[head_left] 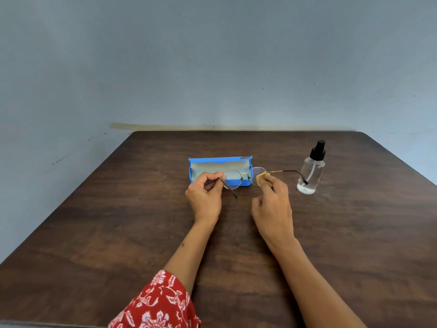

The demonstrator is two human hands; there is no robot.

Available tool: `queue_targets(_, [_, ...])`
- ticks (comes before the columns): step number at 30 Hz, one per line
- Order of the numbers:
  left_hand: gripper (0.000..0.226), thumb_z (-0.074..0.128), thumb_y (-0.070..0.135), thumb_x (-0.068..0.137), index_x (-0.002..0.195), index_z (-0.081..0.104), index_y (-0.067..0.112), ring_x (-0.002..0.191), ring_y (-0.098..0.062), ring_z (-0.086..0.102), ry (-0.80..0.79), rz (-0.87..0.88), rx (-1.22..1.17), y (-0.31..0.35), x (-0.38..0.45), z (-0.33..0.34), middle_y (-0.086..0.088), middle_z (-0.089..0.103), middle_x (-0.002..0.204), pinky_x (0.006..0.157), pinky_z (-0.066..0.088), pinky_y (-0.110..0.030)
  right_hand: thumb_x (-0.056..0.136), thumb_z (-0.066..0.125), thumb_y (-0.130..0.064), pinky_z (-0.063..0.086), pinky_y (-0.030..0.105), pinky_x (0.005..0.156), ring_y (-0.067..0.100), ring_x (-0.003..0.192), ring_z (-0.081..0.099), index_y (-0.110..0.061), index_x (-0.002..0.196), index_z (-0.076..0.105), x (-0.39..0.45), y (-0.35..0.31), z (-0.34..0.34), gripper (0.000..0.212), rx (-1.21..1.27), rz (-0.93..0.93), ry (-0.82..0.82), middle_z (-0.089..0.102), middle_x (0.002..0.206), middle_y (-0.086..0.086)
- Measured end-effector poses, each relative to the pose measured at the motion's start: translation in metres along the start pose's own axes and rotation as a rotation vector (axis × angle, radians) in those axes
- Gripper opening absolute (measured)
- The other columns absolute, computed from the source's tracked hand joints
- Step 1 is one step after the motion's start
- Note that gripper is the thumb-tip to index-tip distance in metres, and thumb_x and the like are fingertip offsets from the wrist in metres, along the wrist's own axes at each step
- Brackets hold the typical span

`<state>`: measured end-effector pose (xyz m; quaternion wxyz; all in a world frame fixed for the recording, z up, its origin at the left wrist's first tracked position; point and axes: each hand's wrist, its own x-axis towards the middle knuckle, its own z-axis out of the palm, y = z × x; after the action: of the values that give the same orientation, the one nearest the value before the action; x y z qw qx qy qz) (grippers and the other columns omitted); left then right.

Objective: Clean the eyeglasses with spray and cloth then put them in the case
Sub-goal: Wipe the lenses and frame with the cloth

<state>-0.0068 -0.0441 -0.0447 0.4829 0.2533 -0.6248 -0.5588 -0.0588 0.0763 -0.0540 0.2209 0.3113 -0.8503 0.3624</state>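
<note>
Thin metal-framed eyeglasses [233, 179] with round lenses are held above the table, temples unfolded. My left hand [205, 195] pinches the frame at its left hinge. My right hand [272, 204] pinches a small yellow cloth [260, 179] folded over the right lens. Just behind the glasses lies a blue case [220, 162], lid open, its pale lining showing. A clear spray bottle [311, 171] with a black nozzle stands upright to the right; the right temple tip crosses in front of it.
All of this is on a dark wooden table [118, 233] pushed against a grey-blue wall. Its corners at the back are rounded. A red floral sleeve [160, 301] covers my left upper arm at the near edge.
</note>
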Motion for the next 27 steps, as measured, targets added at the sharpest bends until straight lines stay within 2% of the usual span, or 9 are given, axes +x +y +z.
queue_targets(6, [0.008, 0.073, 0.001, 0.076, 0.078, 0.069, 0.007, 0.075, 0.005, 0.067, -0.011, 0.01, -0.003, -0.0003, -0.0007, 0.0011, 0.001, 0.071, 0.086, 0.075, 0.054, -0.014, 0.068, 0.061, 0.013, 0.054, 0.032, 0.072, 0.03, 0.111, 0.054, 0.006, 0.116, 0.062, -0.0019, -0.005, 0.0012, 0.048, -0.007, -0.055, -0.007, 0.059, 0.116, 0.015])
queue_targets(11, [0.009, 0.073, 0.0, 0.077, 0.077, 0.068, 0.008, 0.073, 0.007, 0.067, -0.008, 0.004, -0.017, 0.0006, -0.0001, 0.0012, 0.0, 0.07, 0.085, 0.074, 0.053, -0.012, 0.073, 0.057, 0.01, 0.05, 0.035, 0.076, 0.031, 0.115, 0.048, 0.006, 0.117, 0.059, 0.0003, 0.0007, -0.002, 0.043, 0.006, 0.063, 0.008, 0.055, 0.121, 0.015])
queue_targets(16, [0.007, 0.072, 0.0, 0.077, 0.079, 0.069, 0.005, 0.073, 0.007, 0.066, -0.01, -0.008, -0.017, -0.0002, 0.0, 0.0018, -0.001, 0.07, 0.085, 0.073, 0.052, -0.011, 0.069, 0.059, 0.013, 0.052, 0.032, 0.075, 0.03, 0.112, 0.052, 0.006, 0.117, 0.061, -0.0016, -0.0043, -0.0001, 0.049, 0.029, -0.056, -0.02, 0.058, 0.118, 0.014])
queue_targets(21, [0.01, 0.072, 0.001, 0.077, 0.076, 0.068, 0.009, 0.076, 0.005, 0.067, -0.007, -0.003, -0.022, -0.0003, 0.0012, 0.0011, 0.003, 0.07, 0.084, 0.074, 0.053, -0.012, 0.075, 0.057, 0.009, 0.05, 0.034, 0.078, 0.029, 0.117, 0.046, 0.006, 0.121, 0.058, 0.0003, 0.0005, -0.0037, 0.046, -0.025, 0.067, -0.008, 0.054, 0.123, 0.014])
queue_targets(25, [0.01, 0.073, 0.001, 0.077, 0.076, 0.068, 0.011, 0.075, 0.005, 0.067, -0.012, -0.002, -0.013, -0.001, 0.0006, 0.0017, 0.002, 0.071, 0.084, 0.075, 0.053, -0.013, 0.066, 0.061, 0.015, 0.053, 0.033, 0.071, 0.031, 0.11, 0.054, 0.006, 0.116, 0.061, -0.0017, -0.0024, -0.0012, 0.05, -0.019, -0.056, -0.038, 0.059, 0.115, 0.016])
queue_targets(27, [0.012, 0.073, 0.001, 0.077, 0.075, 0.068, 0.012, 0.075, 0.004, 0.068, -0.004, -0.003, -0.02, -0.0018, 0.0017, 0.0006, 0.001, 0.071, 0.084, 0.076, 0.053, -0.014, 0.066, 0.06, 0.016, 0.054, 0.035, 0.07, 0.033, 0.108, 0.055, 0.007, 0.115, 0.062, -0.0011, -0.0001, -0.0017, 0.05, -0.012, -0.05, -0.026, 0.06, 0.114, 0.016])
